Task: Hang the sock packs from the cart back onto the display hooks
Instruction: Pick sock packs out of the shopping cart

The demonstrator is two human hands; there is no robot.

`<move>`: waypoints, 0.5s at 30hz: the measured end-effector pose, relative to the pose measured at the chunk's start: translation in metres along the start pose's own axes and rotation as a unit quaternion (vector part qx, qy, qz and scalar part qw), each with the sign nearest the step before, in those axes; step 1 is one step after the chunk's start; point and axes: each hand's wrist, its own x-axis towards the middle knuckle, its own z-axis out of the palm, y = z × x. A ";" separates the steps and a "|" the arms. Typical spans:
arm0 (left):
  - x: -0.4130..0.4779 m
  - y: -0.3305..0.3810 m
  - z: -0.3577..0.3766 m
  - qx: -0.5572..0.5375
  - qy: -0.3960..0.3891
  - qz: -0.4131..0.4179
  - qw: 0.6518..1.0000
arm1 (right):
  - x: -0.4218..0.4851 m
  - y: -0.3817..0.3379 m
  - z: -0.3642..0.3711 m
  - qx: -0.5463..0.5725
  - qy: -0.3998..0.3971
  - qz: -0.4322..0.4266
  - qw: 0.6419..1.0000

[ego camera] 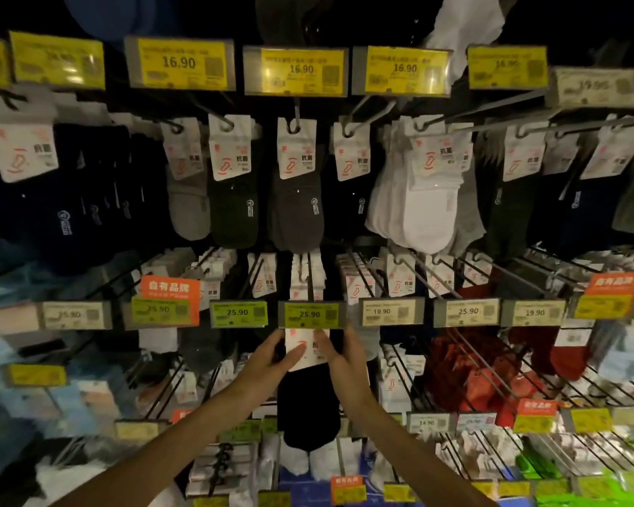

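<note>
Two hands are raised to the sock display, and one sock pack (308, 408) is held between them just beneath the green 25.90 price tag (310, 314) in the middle row. The pack's white card header (310, 360) is pinched by the left hand (269, 356), with the thumb laid across its front. Its right edge is gripped by the curled fingers of the right hand (341, 356). Black socks are seen hanging from the header, down between the forearms. The top of the header is hidden behind the price tag, so whether it sits on a hook cannot be told. Behind that tag a hook (310, 272) loaded with white-carded packs is seen. Above, grey, dark and white socks are hung under yellow 16.90 tags (301, 69), and red socks (465, 364) are hung to the right.
</note>
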 end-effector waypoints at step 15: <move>0.087 -0.034 0.009 0.068 0.157 -0.045 0.984 | 0.072 0.022 0.000 -0.117 0.093 -0.041 0.988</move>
